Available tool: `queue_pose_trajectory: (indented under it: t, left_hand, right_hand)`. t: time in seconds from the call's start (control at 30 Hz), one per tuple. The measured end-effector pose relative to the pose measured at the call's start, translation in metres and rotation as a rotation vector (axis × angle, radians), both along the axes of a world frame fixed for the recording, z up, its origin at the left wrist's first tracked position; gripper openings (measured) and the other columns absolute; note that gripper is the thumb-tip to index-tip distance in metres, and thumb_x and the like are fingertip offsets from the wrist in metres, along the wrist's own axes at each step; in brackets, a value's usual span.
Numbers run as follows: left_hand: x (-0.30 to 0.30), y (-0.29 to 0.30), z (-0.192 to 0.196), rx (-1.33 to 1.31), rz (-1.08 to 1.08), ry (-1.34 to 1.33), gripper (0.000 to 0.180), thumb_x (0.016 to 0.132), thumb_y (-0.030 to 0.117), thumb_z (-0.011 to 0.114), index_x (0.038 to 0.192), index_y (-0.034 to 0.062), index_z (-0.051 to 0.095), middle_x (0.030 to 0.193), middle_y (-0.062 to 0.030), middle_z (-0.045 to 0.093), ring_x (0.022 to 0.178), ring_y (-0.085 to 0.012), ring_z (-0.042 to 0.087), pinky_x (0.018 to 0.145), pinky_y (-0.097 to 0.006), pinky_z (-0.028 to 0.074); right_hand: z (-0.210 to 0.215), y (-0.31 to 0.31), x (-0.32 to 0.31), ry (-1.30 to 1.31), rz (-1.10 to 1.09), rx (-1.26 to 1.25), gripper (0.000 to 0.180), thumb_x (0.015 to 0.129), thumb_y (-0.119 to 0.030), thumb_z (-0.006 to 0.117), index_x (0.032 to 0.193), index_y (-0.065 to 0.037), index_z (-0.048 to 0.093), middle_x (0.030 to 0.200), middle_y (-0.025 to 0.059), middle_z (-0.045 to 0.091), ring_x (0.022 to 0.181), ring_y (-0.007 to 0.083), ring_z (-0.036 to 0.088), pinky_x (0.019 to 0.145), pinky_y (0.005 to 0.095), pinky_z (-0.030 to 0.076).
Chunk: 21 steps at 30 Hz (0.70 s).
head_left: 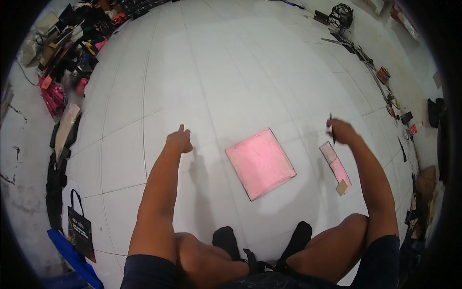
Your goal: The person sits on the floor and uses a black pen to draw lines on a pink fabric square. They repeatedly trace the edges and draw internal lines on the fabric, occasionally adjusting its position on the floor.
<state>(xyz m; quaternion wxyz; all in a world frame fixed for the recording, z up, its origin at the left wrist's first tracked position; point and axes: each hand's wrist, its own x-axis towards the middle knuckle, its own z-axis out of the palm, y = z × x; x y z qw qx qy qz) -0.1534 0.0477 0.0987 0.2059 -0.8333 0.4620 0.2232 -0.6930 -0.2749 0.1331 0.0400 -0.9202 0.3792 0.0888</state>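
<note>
I sit on a white tiled floor (216, 72) with my knees apart and my feet in dark socks. A square pink sheet (260, 163) lies flat on the floor in front of me. My left hand (179, 140) hovers to the left of it, fingers loosely curled with the forefinger raised, holding nothing. My right hand (340, 131) is to the right of the sheet and grips a thin dark pen (331, 128) that points upward. Just below that hand lies a narrow pink strip (336, 165) with a small brown piece (341, 187) at its near end.
A heap of bags and pink and black goods (67, 53) lines the far left wall. A black carrier bag (79, 230) and blue material (72, 257) lie at the near left. Tools, cans and small items (385, 82) run along the right wall, with a dark wire object (340, 15) at the back.
</note>
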Motion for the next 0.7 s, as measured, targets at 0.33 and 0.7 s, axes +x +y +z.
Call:
queue_pose_trajectory:
  t: [0.33, 0.7]
  left_hand:
    - [-0.026, -0.020, 0.041, -0.585, 0.187, -0.109, 0.061, 0.081, 0.021, 0.072, 0.138, 0.0111, 0.052, 0.170, -0.0219, 0.017, 0.121, -0.0397, 0.065, 0.096, -0.051, 0.057]
    - [-0.009, -0.008, 0.002, -0.618, 0.102, -0.211, 0.053, 0.079, 0.008, 0.068, 0.129, 0.0056, 0.053, 0.165, -0.0227, 0.030, 0.103, -0.0374, 0.071, 0.080, -0.048, 0.061]
  right_hand:
    - [-0.005, -0.014, 0.079, -0.604, -0.247, 0.186, 0.032, 0.096, -0.033, 0.074, 0.095, -0.002, 0.064, 0.098, 0.0176, 0.072, 0.093, 0.0306, 0.068, 0.085, 0.0404, 0.053]
    - [-0.026, -0.042, -0.047, -0.286, -0.463, 0.170, 0.046, 0.090, -0.043, 0.077, 0.100, 0.000, 0.067, 0.099, 0.0170, 0.072, 0.093, 0.0291, 0.068, 0.082, 0.0407, 0.054]
